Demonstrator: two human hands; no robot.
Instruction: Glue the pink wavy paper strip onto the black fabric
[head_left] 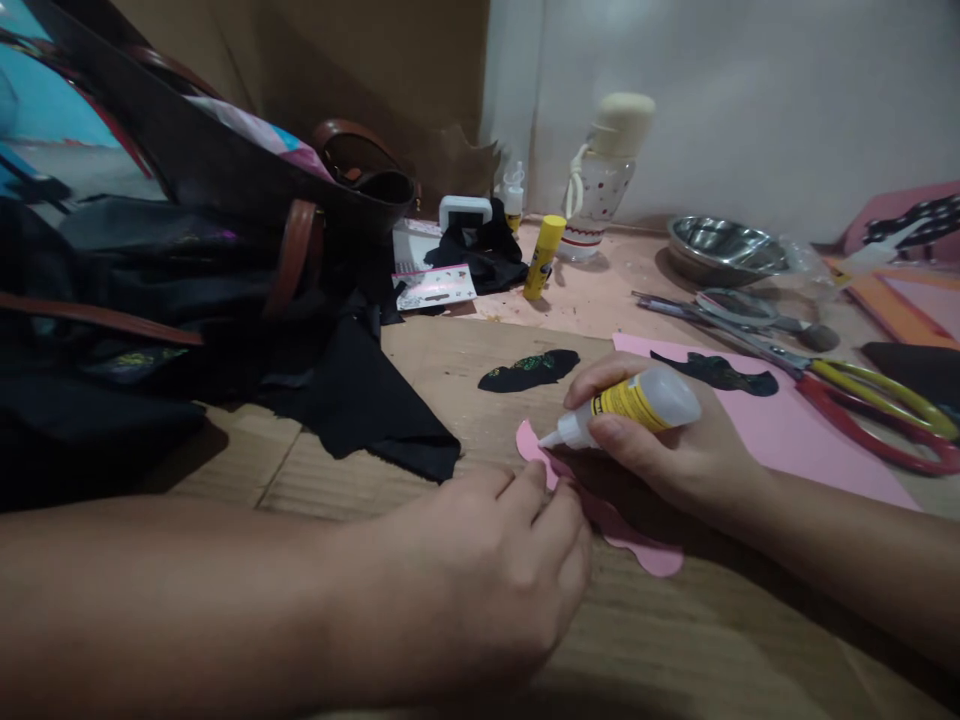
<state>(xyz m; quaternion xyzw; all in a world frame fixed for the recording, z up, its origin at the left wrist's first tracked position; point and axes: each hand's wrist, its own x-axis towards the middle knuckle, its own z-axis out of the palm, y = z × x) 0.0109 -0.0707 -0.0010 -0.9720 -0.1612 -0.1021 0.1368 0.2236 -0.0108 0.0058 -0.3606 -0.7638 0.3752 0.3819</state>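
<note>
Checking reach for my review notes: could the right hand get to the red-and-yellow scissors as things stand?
Probably yes. The scissors lie uncovered just beyond the right hand, but it holds the glue bottle.

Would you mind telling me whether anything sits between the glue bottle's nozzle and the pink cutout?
Nothing visible does. The right hand tips the glue bottle with its nozzle just above the pink cutout's edge, while the left hand presses beside it.

Dim, warm indoor light falls from above, brightest on the white wall [750, 90] at upper right. The bag [150, 250] at left sinks into near-black shadow. Forearms along the bottom edge look soft and stretched. A faint glare marks the bowl [720, 245].
</note>
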